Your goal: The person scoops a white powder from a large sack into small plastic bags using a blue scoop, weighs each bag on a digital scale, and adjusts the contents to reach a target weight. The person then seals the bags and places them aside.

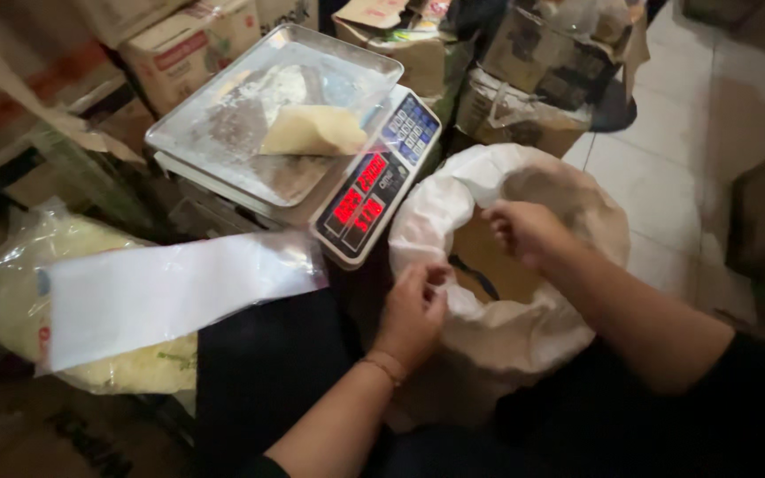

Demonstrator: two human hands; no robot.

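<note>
- Both forearms reach in from the near edge; from my remote seat I log one head view only.
- Left hand (413,305): fingers pinched on the near rim of the white sack (498,336), a thin bracelet at the wrist.
- Right hand (524,232): fingers curled inside the sack's mouth; I cannot tell what they hold, if anything.
- White sack: centre-right, top rolled down, open, brownish contents inside, standing on the tiled floor (692,133).
- Digital scale (374,199): just left of the sack, red lit display, metal tray (223,133) on top.
- Pale filled bag (312,131): lying on the tray.
- Stack of clear plastic bags (170,296): near left, resting on a bag of pale yellowish grains (11,283).
- Cardboard boxes (192,44): far, behind the scale.
</note>
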